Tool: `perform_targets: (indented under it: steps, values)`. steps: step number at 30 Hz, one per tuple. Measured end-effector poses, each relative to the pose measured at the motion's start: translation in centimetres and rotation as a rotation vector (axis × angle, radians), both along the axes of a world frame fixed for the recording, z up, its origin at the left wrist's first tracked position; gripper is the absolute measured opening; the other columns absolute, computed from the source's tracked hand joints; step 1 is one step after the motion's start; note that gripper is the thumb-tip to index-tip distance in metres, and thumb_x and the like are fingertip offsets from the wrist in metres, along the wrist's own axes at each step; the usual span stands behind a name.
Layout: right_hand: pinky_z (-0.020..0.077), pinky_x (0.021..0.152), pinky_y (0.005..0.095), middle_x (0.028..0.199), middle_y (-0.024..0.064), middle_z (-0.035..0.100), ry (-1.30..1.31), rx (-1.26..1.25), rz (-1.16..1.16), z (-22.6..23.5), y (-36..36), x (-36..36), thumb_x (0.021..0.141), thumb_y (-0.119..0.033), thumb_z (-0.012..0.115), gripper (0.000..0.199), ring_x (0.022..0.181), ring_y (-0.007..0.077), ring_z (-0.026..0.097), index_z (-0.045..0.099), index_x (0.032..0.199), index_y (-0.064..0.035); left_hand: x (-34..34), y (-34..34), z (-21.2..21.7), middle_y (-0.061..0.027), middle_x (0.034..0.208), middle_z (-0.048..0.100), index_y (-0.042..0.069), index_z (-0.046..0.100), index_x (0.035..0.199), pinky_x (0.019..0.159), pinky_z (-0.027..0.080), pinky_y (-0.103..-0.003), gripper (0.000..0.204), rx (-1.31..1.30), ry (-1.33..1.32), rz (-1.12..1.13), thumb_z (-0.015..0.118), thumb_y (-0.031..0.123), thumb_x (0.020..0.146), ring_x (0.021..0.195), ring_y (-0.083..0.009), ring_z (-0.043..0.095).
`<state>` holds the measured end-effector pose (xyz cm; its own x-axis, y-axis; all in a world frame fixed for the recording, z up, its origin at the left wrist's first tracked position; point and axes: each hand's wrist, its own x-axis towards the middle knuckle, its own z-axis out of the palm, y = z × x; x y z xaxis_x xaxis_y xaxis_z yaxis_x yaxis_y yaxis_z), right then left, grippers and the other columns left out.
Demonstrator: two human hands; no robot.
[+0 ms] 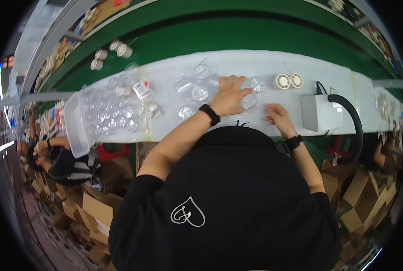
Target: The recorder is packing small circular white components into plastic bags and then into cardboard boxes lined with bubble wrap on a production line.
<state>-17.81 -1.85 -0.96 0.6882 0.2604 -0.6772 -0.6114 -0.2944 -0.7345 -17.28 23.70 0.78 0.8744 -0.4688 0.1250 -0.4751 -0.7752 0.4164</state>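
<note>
My left hand (231,96) reaches across the white work surface (228,58), palm down and fingers spread, among clear round plastic pieces. One clear piece (248,103) lies partly under its fingers; whether the hand presses on it I cannot tell. More of them, such as this clear dome (200,93), lie to its left, and another clear disc (258,83) is just beyond the fingertips. My right hand (279,118) hovers near the front edge, fingers loosely bent and apart, with nothing visible in it. Beyond it stand two cream-coloured spools (282,81), a thin strand rising from them.
At left, a translucent bin (77,128) lies beside a mass of clear round pieces (109,110) and a labelled bottle (143,90). A white box-shaped device (316,113) with a black hose (357,122) stands right. Several white spools (120,49) sit on the green belt (174,36). Other people work at both sides.
</note>
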Motion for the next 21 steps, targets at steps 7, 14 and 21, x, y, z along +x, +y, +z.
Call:
perform_targets:
  steps: [7, 14, 21]
  values:
    - [0.0415, 0.094, 0.0360, 0.122, 0.0113, 0.051, -1.306, -0.387, 0.374, 3.9, 3.2, 5.4, 0.072, 0.007, 0.056, 0.048, 0.114, 0.0308, 0.049, 0.053, 0.118, -0.0071, -1.3, 2.3, 5.7, -0.0151, 0.124, 0.045, 0.009, 0.056, 0.114, 0.098, 0.027, -0.054, 0.056, -0.133, -0.139, 0.149, 0.075, 0.027, 0.064, 0.117, -0.0368, 0.039]
    - [0.0375, 0.099, 0.0404, 0.131, 0.0122, 0.044, -1.278, -0.595, 0.669, 2.6, 3.7, 8.4, 0.068, 0.003, 0.065, 0.056, 0.119, 0.0346, 0.042, 0.053, 0.121, -0.0111, -9.3, 10.6, 6.1, -0.0169, 0.111, 0.049, 0.005, 0.053, 0.116, 0.088, 0.043, -0.039, 0.056, -0.057, 0.263, 0.383, 0.075, 0.017, 0.066, 0.100, -0.0344, 0.051]
    - [0.0384, 0.096, 0.0433, 0.127, 0.0128, 0.047, -1.373, -0.662, 0.528, 1.7, 3.9, 8.6, 0.065, -0.007, 0.074, 0.052, 0.112, 0.0313, 0.047, 0.056, 0.114, -0.0117, -11.6, 9.8, 1.0, -0.0165, 0.115, 0.048, 0.006, 0.049, 0.123, 0.092, 0.042, -0.039, 0.060, -0.099, 0.103, 0.468, 0.074, 0.011, 0.069, 0.106, -0.0342, 0.048]
